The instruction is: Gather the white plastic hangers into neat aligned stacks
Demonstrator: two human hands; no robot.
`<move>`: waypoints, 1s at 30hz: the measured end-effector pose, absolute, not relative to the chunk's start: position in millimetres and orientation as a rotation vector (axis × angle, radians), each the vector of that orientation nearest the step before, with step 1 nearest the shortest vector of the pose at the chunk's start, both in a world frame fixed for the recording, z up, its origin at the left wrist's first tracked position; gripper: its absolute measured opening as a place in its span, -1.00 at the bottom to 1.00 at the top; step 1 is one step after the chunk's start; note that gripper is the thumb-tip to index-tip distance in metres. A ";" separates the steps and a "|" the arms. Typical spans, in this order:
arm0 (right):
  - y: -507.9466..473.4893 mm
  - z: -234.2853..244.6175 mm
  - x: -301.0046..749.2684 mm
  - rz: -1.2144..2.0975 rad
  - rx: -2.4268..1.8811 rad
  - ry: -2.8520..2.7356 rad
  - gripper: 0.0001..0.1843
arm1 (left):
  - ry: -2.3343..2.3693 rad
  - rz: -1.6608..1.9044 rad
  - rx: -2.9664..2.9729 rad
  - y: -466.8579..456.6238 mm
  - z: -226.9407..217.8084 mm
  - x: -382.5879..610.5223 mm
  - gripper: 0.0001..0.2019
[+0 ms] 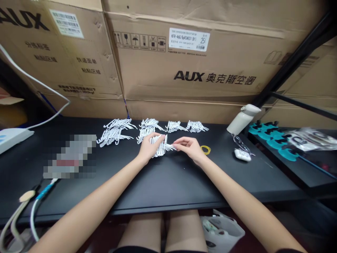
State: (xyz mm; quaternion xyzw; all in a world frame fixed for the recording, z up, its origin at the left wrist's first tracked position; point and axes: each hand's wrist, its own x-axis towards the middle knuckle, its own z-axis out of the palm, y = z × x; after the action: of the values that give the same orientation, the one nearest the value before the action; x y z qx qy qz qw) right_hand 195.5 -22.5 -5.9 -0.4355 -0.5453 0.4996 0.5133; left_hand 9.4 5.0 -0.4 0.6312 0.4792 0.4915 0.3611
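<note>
1. Here we are at the black desk (179, 182), with the pale bottle (242, 120) leaning near its back right, our marker for everything else.
2. Left of the bottle and closer to the person, the bunch of white hooks (158, 150) is up in the hands, and that's where the action is!
3. The left hand (150, 149) grasps the bunch, thumb laid across the top, fingers around the far side.
4. In comes the right hand (191, 147) from the bottle's side, thumb and fingertips pinching the loose ends of that same bunch.
5. Look further left of the bottle: 4 piles of hooks (174, 126) line up at the back, and 2 more piles (113, 137) sit in front of the leftmost pair.
6. Between the bottle and the right hand, slightly nearer the person, lie yellow rubber bands (208, 151), just beside the wrist.
7. Right in front of the bottle, there's a small white case (242, 155); to its right, teal pieces (273, 140) are spread out.
8. Behind the bottle, brown cardboard (158, 66) printed AUX rises; far left of it rests a blurred-out object (72, 156).
</note>
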 end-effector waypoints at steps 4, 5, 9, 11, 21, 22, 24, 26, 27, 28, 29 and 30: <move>-24.1 -7.9 192.9 1.201 -0.991 -1.354 -0.72 | 1.241 1.265 1.623 5.9 -1.3 9.0 -0.74; -24.3 -8.7 192.4 1.199 -0.988 -1.359 -0.72 | 1.242 1.263 1.626 5.9 -1.5 9.0 -0.73; -24.1 -11.3 191.3 1.172 -0.993 -1.356 -0.73 | 1.225 1.248 1.639 5.0 -0.3 9.1 -0.70; -23.7 -11.9 191.3 1.156 -0.998 -1.358 -0.72 | 1.205 1.239 1.643 4.0 1.5 9.4 -0.68; -24.5 -10.7 191.1 1.139 -1.004 -1.338 -0.73 | 1.296 1.151 1.573 2.7 3.3 8.8 -0.62; -24.6 -10.4 191.3 1.141 -1.006 -1.343 -0.73 | 1.299 1.140 1.571 2.7 3.1 8.7 -0.61; -25.0 -9.6 191.6 1.142 -1.003 -1.352 -0.74 | 1.288 1.134 1.574 2.7 2.9 8.6 -0.62; -25.7 -8.5 191.7 1.134 -0.997 -1.365 -0.75 | 1.271 1.148 1.582 2.8 2.6 8.6 -0.64; -26.2 -7.9 191.7 1.126 -0.995 -1.374 -0.75 | 1.262 1.157 1.587 2.9 2.3 8.7 -0.65; -26.7 -7.3 191.7 1.116 -0.995 -1.384 -0.76 | 1.256 1.163 1.591 3.1 2.0 8.7 -0.66; -27.2 -6.8 191.7 1.109 -0.995 -1.396 -0.76 | 1.255 1.166 1.594 3.3 1.7 8.7 -0.66; -27.7 -6.3 191.7 1.102 -0.996 -1.407 -0.77 | 1.256 1.167 1.594 3.5 1.4 8.7 -0.67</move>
State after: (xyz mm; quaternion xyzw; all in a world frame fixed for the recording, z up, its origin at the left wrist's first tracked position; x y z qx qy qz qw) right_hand 191.7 -27.7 -6.3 -0.4154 -0.5870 0.4599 0.5210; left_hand 8.7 3.5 1.4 0.6269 0.4942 0.4591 0.3898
